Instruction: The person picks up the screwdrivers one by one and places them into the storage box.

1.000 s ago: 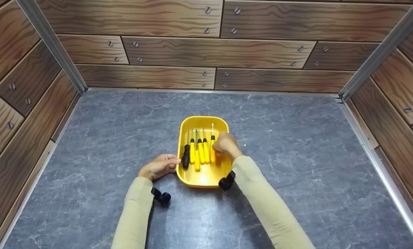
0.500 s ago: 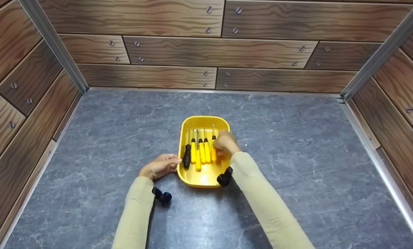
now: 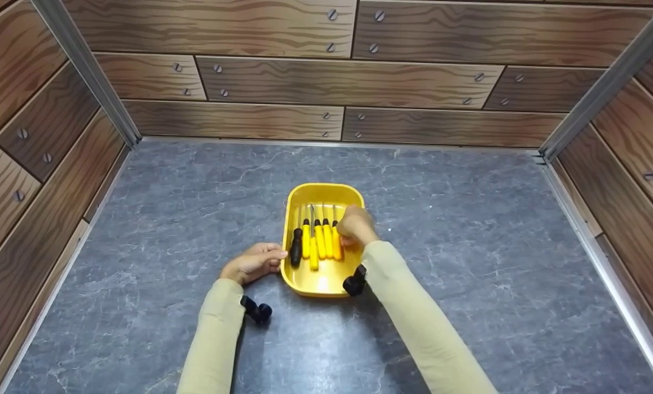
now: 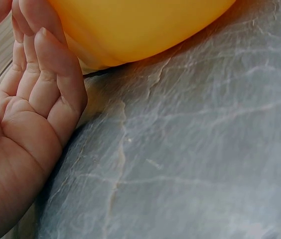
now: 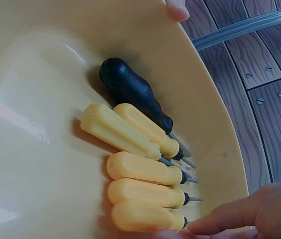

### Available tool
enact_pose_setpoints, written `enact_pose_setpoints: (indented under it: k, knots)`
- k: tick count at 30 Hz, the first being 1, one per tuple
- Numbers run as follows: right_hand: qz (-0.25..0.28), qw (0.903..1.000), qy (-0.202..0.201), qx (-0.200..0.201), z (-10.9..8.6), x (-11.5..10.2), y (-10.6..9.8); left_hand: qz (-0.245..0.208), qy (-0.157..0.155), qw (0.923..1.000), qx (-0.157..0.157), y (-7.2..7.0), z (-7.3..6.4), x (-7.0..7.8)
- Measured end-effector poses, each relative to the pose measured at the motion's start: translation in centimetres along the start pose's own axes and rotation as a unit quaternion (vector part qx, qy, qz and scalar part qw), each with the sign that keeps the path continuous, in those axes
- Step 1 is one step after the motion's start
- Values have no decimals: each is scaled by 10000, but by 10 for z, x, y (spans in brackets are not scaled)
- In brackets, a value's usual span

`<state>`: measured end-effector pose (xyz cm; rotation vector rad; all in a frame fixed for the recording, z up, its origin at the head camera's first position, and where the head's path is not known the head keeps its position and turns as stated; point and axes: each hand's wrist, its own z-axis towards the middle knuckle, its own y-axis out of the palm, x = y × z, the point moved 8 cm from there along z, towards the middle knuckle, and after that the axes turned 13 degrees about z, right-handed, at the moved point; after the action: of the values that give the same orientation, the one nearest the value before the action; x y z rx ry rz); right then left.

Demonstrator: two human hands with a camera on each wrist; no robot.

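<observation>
A yellow tray [image 3: 322, 285] stands on the grey marbled surface, with several screwdrivers lying side by side in it. The leftmost has a black handle [image 3: 296, 249]; the others have yellow handles [image 5: 144, 168] with black collars, their shafts pointing to the far end. My left hand [image 3: 254, 262] pinches the tray's left rim, thumb over the edge and fingers against the outer wall. Inside the tray at the right, my right hand [image 3: 357, 225] pinches the rightmost yellow screwdriver [image 5: 148, 216] near its collar with finger and thumb. That hand partly covers its handle in the head view.
Wood-patterned panels [image 3: 271, 82] wall off the back and both sides, with metal profiles [image 3: 581, 87] at the corners. Grey surface [image 3: 468, 246] stretches around the tray. A black wrist camera [image 3: 354, 282] sits on the right sleeve, overlapping the tray's near right edge.
My right hand has brought the rightmost screwdriver slightly left and nearer, so it lies closer to the neighbouring yellow one. The left hand has stayed at the rim.
</observation>
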<state>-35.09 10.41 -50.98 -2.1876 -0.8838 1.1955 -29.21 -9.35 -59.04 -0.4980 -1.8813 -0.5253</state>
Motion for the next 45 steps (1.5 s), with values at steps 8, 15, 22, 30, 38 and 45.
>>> enact_pose_setpoints:
  k: [8, 15, 22, 30, 38, 45]
  knots:
    - [243, 9997, -36, 21, -2, 2, -2, 13, 32, 10000, -10, 1, 0, 1]
    - [500, 9987, -9, -29, -3, 3, 0, -10, 5, 10000, 57, -2, 1, -2]
    - [484, 9986, -230, 29, -6, 1, -3, -6, 52, 10000, 14, 0, 0, -1]
    - [666, 9965, -471, -198, -12, 0, -5, -56, 40, 10000, -47, 2, 0, 1]
    - [1720, 9829, -483, -453, -23, 4, -8, -19, 251, 9995, -186, 2, 1, 0]
    - [2000, 9757, -701, -548, -30, 6, -14, -16, 466, 9981, -397, 3, 1, 2]
